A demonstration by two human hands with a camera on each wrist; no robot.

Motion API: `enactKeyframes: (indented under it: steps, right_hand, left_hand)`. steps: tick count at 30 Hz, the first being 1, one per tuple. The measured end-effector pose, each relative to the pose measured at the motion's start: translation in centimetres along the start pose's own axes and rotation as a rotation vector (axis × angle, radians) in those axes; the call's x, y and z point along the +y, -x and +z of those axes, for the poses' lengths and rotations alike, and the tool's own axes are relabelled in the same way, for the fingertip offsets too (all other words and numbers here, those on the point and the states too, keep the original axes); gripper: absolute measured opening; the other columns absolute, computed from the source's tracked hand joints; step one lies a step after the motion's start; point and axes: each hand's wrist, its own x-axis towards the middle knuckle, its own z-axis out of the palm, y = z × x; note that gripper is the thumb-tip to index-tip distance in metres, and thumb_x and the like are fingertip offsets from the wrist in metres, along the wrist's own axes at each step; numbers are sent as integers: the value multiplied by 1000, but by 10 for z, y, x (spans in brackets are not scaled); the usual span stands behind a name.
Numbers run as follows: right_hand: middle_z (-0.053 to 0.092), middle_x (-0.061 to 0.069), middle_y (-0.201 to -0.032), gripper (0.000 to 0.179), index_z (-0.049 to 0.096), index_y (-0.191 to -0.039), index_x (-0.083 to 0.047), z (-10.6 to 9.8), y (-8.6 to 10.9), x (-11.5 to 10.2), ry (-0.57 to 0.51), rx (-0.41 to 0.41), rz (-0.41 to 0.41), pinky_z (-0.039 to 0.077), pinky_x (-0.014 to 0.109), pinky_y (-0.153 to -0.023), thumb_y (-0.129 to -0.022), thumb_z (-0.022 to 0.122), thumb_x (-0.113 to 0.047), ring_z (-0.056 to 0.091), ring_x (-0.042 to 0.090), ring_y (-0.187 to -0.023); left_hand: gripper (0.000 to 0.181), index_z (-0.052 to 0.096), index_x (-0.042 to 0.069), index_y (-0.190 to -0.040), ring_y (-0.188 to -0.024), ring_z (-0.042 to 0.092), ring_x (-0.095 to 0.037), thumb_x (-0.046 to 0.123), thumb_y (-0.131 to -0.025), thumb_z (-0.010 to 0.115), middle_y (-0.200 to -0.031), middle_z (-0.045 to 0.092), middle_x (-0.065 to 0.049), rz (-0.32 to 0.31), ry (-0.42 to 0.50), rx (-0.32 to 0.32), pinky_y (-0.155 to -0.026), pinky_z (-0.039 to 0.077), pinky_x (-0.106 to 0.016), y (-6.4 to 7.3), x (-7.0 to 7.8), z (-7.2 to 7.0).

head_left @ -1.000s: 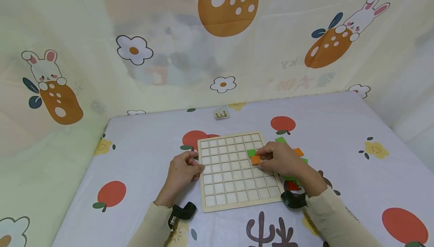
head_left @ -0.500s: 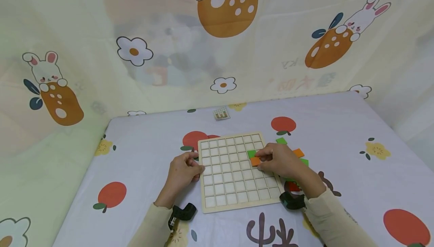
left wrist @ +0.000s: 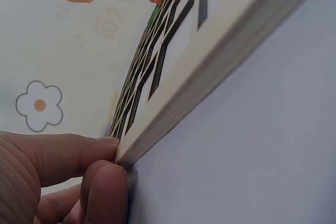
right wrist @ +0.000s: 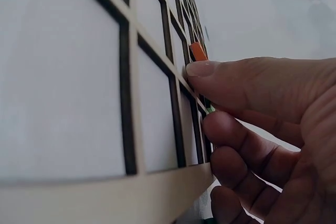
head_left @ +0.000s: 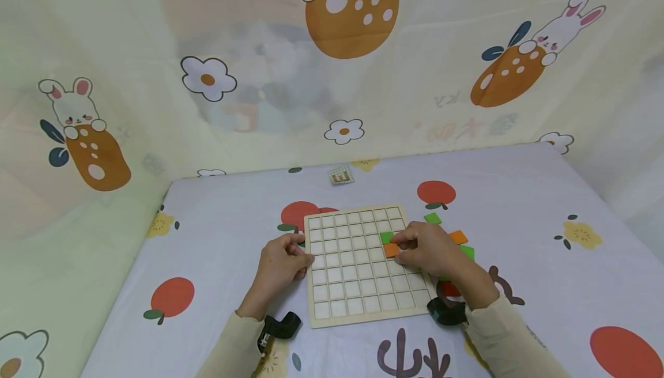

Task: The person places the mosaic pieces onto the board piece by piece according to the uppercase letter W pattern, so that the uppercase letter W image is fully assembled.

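A pale wooden grid board point(head_left: 351, 307) with square cells lies on the table. My left hand point(head_left: 280, 261) holds its left edge with thumb and index finger; the left wrist view shows these fingertips point(left wrist: 107, 182) against the board's edge. Over the board's right part, my right hand point(head_left: 433, 249) pinches an orange square tile point(head_left: 390, 250) between thumb and index finger. That tile point(right wrist: 198, 52) shows tilted beyond the thumb in the right wrist view. Just behind it, a green tile point(head_left: 386, 237) sits in a cell. Whether the orange tile lies fully within a cell, I cannot tell.
Right of the board lie loose tiles: a green one point(head_left: 433, 218), an orange one point(head_left: 458, 237), another green one point(head_left: 468, 252) and a red one point(head_left: 451, 290), some partly behind the right hand. A small patterned card point(head_left: 340, 175) lies behind the board, before the printed curtain point(head_left: 270, 153).
The orange tile under the right fingertips has shifted slightly toward the near side and looks flatter. The left hand and the board stay in place; the head view has tilted a little.
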Motion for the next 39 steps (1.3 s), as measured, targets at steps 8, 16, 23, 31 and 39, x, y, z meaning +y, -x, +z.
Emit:
enactKeyframes:
  steps: [8,16,23,31,39]
  right_hand:
    - [68,2,-99,32,78,-115,-2,2,1,-3,-1,8,21,51,33,-75,-84,83,-8,60,18,-89]
    - [67,1,-97,33,79,-116,-3,4,2,-1,21,12,15,50,32,-72,-84,83,-8,58,17,-87]
    - [68,2,-100,32,79,-115,-4,4,2,0,14,16,16,50,32,-73,-84,83,-9,58,18,-89]
    - [67,3,-101,33,79,-116,-4,3,2,-1,8,10,14,48,31,-71,-84,83,-7,57,19,-89]
    - [66,2,-98,34,78,-116,-3,2,1,-2,26,7,14,50,29,-73,-83,83,-7,57,17,-88]
  left_hand:
    - [44,67,-4,-128,-53,58,-11,0,-86,80,-76,63,-6,21,9,-8,-50,49,-22,0,-2,0]
    - [44,68,-4,-128,-53,58,-12,1,-85,80,-75,64,-7,33,8,-10,-51,50,-23,0,-3,0]
    - [44,68,-4,-127,-53,58,-12,0,-85,80,-75,64,-7,34,7,-7,-50,49,-22,0,-2,1]
    - [44,68,-4,-127,-53,58,-12,-1,-85,79,-75,63,-7,38,5,-9,-51,50,-22,1,-2,0]
    - [44,68,-4,-127,-53,58,-11,0,-85,79,-76,64,-7,38,0,-5,-51,51,-22,0,-2,1]
